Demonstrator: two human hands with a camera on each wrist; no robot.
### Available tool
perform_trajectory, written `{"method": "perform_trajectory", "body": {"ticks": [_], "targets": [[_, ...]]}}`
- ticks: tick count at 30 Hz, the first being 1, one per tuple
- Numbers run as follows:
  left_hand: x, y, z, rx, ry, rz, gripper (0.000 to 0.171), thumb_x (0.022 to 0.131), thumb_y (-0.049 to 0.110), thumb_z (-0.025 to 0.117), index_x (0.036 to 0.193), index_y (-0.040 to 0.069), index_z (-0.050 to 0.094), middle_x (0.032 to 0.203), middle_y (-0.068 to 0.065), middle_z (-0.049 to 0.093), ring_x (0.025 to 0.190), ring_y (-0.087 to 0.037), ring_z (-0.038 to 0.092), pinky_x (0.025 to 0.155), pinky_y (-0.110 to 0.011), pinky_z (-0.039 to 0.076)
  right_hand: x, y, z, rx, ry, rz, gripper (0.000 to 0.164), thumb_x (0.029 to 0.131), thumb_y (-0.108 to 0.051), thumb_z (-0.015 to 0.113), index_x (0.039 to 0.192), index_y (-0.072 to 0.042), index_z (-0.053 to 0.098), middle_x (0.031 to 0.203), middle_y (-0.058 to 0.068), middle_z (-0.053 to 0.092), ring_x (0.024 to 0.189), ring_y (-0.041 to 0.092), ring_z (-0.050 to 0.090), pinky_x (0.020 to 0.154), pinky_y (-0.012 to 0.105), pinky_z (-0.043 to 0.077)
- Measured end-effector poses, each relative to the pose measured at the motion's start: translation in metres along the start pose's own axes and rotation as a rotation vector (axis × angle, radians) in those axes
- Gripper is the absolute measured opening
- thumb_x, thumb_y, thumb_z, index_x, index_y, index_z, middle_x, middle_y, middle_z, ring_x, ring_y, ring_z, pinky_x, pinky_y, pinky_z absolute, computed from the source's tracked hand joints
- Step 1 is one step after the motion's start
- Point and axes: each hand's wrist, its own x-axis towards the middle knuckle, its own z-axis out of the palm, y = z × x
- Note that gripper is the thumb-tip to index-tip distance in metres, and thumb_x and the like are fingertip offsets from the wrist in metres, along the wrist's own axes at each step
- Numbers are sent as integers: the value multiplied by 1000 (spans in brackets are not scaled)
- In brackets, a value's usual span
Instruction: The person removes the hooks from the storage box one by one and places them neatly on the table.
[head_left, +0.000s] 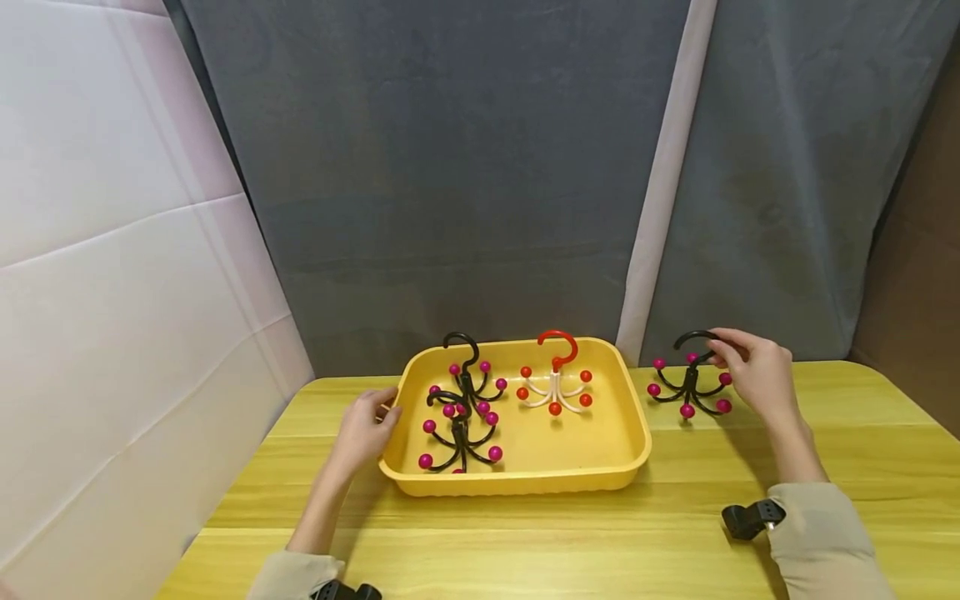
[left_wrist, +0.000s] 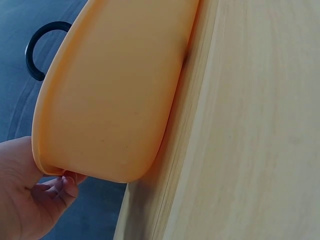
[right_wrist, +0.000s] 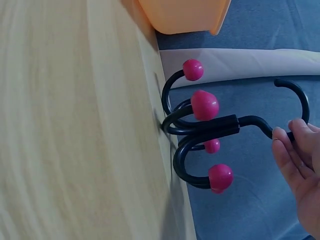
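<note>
With thumb and fingers my right hand point(head_left: 761, 375) pinches the hook of a black multi-arm hanger point(head_left: 691, 383) with pink ball tips, upright at the right of the tray. In the right wrist view, the curved arms of this hanger point(right_wrist: 210, 127) are at the tabletop; whether they touch it I cannot tell. My left hand point(head_left: 365, 427) grips the left rim of a yellow tray point(head_left: 525, 481), its thumb and fingers about the rim in the left wrist view. Inside the tray, two similar black hangers overlap at the left, the front one point(head_left: 459, 433) partly covering the rear one point(head_left: 467, 383).
A white hanger point(head_left: 555, 387) with a red hook and red-orange balls stands in the tray's right half. The tray sits on a yellow wood-grain table point(head_left: 585, 542). Grey curtains point(head_left: 450, 183) hang behind the table, and a white cloth wall point(head_left: 127, 275) is at the left.
</note>
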Motion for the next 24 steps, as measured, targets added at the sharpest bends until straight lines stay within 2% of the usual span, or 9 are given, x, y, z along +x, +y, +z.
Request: {"method": "perform_trajectory", "body": {"ticks": [6,14,20,24], "targets": [[0,1,2,-14,-1,-14,35,93,-3,63,126,-17,61,111,-30,64,87,-35,66,71,-37,57,0,4,1,-17,-15,16,23,97,-7,66,115,7,72,83,22,73,63,-17,54,47,17,42],[-3,2,-2,-13,-6,-13,35,93,-4,63,125,-18,61,109,-30,64,86,-35,66,69,-36,57,0,3,-2,-12,-68,56,28,99,-13,64,120,4,70,83,20,73,66,8,67,52,17,45],[-3,3,-2,-9,-9,-12,35,93,-4,64,125,-18,61,108,-30,64,86,-34,65,69,-37,57,1,1,-6,8,-56,46,30,100,-17,64,122,3,70,85,20,73,67,-3,63,55,13,45],[-2,3,-1,-14,-13,-9,35,93,-4,63,125,-18,61,108,-30,63,86,-35,65,70,-38,57,3,-1,-8,22,-31,16,30,100,-20,65,120,2,71,86,21,74,66,-8,61,51,15,43]]}}
